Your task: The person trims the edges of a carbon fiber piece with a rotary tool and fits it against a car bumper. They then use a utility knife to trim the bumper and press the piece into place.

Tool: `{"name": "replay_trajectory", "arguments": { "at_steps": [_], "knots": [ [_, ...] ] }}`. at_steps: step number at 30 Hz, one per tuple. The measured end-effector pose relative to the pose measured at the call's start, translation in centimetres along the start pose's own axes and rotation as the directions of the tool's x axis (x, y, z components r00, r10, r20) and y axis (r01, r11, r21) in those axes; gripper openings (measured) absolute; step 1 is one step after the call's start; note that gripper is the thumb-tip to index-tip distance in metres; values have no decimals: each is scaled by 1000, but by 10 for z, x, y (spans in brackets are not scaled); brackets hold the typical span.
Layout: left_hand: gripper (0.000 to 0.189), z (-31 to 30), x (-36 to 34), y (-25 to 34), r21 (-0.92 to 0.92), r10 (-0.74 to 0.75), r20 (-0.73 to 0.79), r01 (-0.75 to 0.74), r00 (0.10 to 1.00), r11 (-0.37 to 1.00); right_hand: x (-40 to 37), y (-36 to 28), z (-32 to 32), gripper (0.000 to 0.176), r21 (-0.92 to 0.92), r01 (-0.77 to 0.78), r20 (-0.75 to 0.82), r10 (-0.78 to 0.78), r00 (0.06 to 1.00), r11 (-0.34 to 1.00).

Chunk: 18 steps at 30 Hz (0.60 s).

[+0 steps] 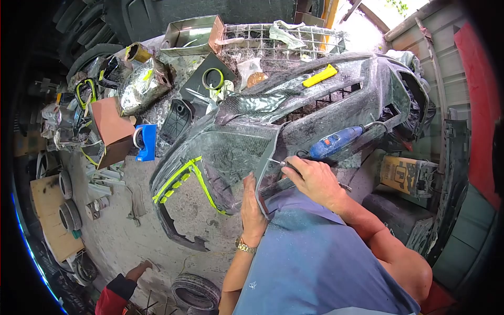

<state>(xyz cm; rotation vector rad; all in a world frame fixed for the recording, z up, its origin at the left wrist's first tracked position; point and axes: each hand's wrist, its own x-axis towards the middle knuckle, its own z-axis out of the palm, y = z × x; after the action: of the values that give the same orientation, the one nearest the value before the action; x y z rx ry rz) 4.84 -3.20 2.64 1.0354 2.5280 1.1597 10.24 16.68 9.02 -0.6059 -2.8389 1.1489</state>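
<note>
A dusty dark car bumper spans the middle of the view, with bright yellow-green tape along an opening at its left. My left hand is at the bumper's near edge, its fingers along the surface; the thumb is hidden. In my right hand is the slim handpiece of a rotary tool, its thin metal bit pointing left at the bumper's raised edge. A blue rotary tool body lies on the bumper just above that hand. Further up rests a yellow-handled cutter.
Tape rolls, a blue tape dispenser, a cardboard box and a metal box sit at the upper left. A tyre lies on the floor near another person's leg. A yellow-brown box stands right.
</note>
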Motion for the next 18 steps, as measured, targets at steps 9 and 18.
{"name": "replay_trajectory", "arguments": {
  "at_steps": [9,18],
  "knots": [
    [41,0,-1,0,-8,-13,-8,13,1000,1000,7,2,-3,23,24,-20,-26,21,999,1000],
    [41,-4,3,5,-7,-46,8,46,999,999,20,7,-12,24,52,-143,20,142,990,988]
  ]
}}
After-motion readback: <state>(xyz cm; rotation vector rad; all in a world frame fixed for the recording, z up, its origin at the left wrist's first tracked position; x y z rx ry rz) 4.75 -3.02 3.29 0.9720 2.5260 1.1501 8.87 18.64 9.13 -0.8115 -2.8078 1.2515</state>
